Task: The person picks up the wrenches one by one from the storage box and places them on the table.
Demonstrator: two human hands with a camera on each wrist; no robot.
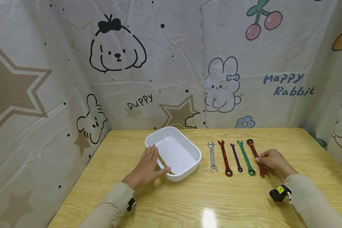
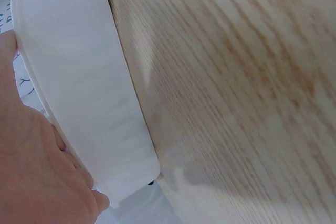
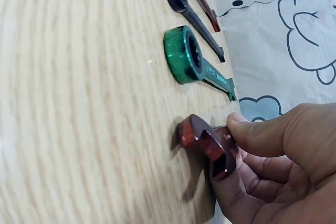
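My right hand [image 1: 275,160] pinches the shank of a dark red ratcheting combination wrench [image 1: 253,148] at the right end of a row. In the right wrist view its open-end jaw [image 3: 205,142] points toward the camera, close over the table. My left hand [image 1: 146,164] lies with fingers extended over the near left rim of a white rectangular tub [image 1: 182,175]. A yellow-gold wrench [image 1: 162,161] leans inside the tub along that wall, partly hidden by the hand. From the left wrist, the tub's outer wall [image 2: 89,77] shows beside my palm.
Left of the held wrench lie a green ratcheting wrench [image 1: 246,156], a small purple wrench [image 1: 236,156], a red wrench [image 1: 224,156] and a silver double open-end wrench [image 1: 212,156]. They rest on a wooden table [image 1: 171,202], with a printed cloth [image 1: 165,79] behind.
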